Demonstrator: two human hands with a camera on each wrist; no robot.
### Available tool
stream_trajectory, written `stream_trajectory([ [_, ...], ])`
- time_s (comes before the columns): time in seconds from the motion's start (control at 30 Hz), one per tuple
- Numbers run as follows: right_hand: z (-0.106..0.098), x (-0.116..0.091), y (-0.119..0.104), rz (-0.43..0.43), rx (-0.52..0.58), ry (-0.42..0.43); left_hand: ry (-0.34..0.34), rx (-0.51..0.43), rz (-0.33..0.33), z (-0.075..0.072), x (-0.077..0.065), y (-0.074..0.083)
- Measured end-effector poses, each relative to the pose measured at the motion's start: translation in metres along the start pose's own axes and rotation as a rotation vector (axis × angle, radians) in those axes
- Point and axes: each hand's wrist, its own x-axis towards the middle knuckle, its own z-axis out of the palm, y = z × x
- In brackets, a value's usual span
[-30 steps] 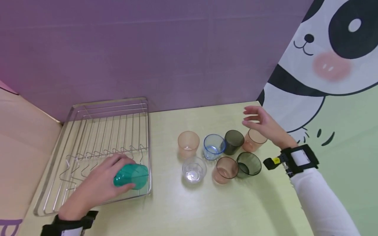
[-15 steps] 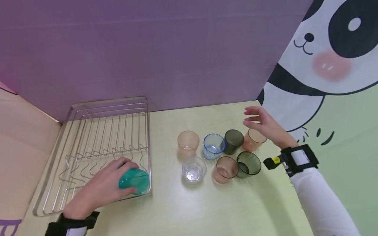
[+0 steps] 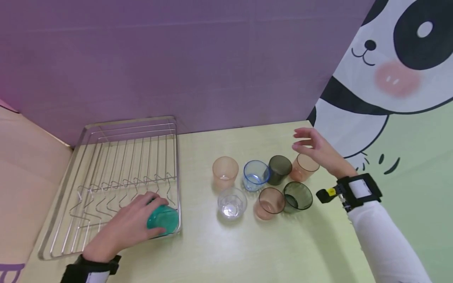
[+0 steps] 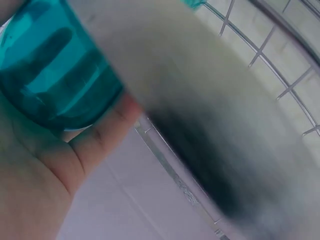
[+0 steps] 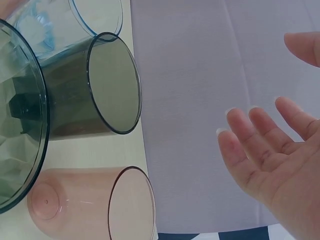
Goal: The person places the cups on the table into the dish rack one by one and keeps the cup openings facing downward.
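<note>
In the head view my left hand grips a teal cup at the near right corner of a wire dish rack. The left wrist view shows the teal cup against the palm and fingers, with a blurred grey shape covering part of that view. My right hand hovers, holding nothing, above the rear orange cup. Its fingers are relaxed and apart in the right wrist view. Near it stand a dark grey cup and a green-grey cup.
Left of these stand a blue-rimmed cup, a pinkish-brown cup, a clear cup and a peach cup. A purple backdrop rises behind the table. Wire loops cross the rack's near half.
My left hand has moved slightly right and toward the near edge, lowering the teal cup into the rack's near right corner. The right hand has hardly moved.
</note>
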Motion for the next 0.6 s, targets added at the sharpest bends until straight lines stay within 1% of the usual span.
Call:
stream_trajectory([
  [0.6,-0.001,-0.004,0.004,0.014,0.001,-0.012,-0.010,0.036,-0.007,0.013,0.002,-0.003],
])
